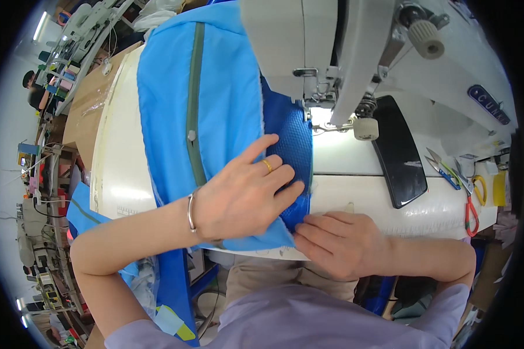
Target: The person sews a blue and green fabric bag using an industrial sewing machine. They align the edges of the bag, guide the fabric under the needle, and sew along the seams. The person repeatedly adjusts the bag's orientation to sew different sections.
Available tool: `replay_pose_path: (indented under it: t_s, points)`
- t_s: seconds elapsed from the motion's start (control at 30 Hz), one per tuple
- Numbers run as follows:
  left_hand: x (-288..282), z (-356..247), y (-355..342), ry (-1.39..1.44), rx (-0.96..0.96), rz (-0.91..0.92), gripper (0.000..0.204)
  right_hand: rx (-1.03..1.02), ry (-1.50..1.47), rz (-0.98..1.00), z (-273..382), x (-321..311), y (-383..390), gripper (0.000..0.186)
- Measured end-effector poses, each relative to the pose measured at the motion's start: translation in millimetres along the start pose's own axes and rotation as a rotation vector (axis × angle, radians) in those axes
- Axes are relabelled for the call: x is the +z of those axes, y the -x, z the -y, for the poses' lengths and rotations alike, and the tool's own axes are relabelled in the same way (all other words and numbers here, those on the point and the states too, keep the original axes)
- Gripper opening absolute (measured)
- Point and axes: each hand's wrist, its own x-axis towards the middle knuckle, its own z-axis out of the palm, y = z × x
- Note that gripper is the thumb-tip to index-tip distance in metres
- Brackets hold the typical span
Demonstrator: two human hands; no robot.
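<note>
The left hand (244, 195) lies flat w/ fingers spread on the light blue cloth (227, 99), pressing it onto the dark blue mesh piece (294, 145); nothing is gripped, it's just palm and pads holding the layers down. The right hand (337, 241) sits at the near edge of the tabletop (355, 192), fingers curled low & pinching or pinning the cloth's lower corner; whether it actually grips can't be told. The cloth stack lies on the tabletop in front of the sewing machine (326, 46), its far end running under the needle area (320, 110). To do this well, prob. best to keep both edges lined up, tension even btw. the hands, fingertips well off the needle. Cloth looks thin, smooth, slippery nylon w/ a grey-green zip strip (195, 104); the mesh is textured, dimpled. Scissors (470, 206) w/ red & yellow handles lie to the right, beside a glossy black panel (399, 157).
</note>
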Motion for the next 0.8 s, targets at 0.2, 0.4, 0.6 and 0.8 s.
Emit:
replay_pose_path:
  t_s: [0.2, 0.4, 0.6, 0.8]
  points:
    - [1, 31, -16, -0.115, 0.100, -0.014, 0.035, -0.005, 0.046, -0.057, -27, 8, -13, 0.026]
    - [2, 37, -29, -0.207, 0.009, -0.030, 0.033, 0.133, -0.009, -0.130, -44, 17, -20, 0.027]
    - [-12, 27, -31, -0.215, -0.184, -0.067, 0.030, 0.218, -0.082, -0.171, -43, 17, -24, 0.029]
    - [-6, 22, -25, -0.099, -0.159, 0.080, 0.021, 0.076, 0.136, -0.153, -34, 24, -10, 0.033]
